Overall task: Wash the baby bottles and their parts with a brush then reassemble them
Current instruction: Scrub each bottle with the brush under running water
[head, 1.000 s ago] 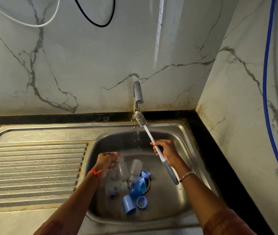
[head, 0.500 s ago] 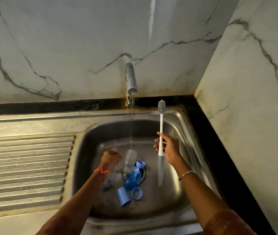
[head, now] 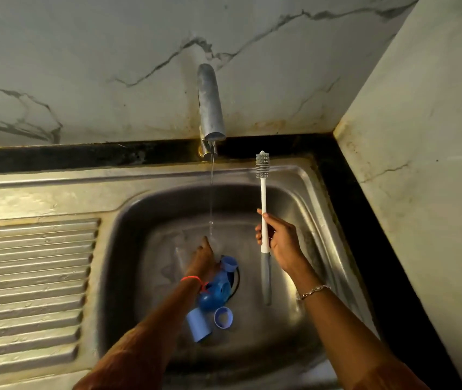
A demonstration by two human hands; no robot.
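- Holds the brush upright over the right side of the sink, bristle head up, grey grip hanging below the fist.
- Wraps the right hand round the white shaft, fingers curled, thumb laid along the front.
- Reaches the left hand down into the basin, just under the thin water stream; fingers hidden behind the back of the hand, so cannot tell whether spread, pressed together or pinching.
- Hard to make out beside that hand: a clear bottle, no more than a blurred see-through outline on the basin floor.
- Heaped over the drain and partly covered by the left wrist: blue bottle parts, single pieces not told apart.
- On the near side of the heap: a blue cap on its side and a blue ring, very close; touching or not, cannot tell.
- Above, on the marble wall: the tap, running.
- Cut off at the left edge: the ribbed drainboard; at the bottom edge, both forearms.
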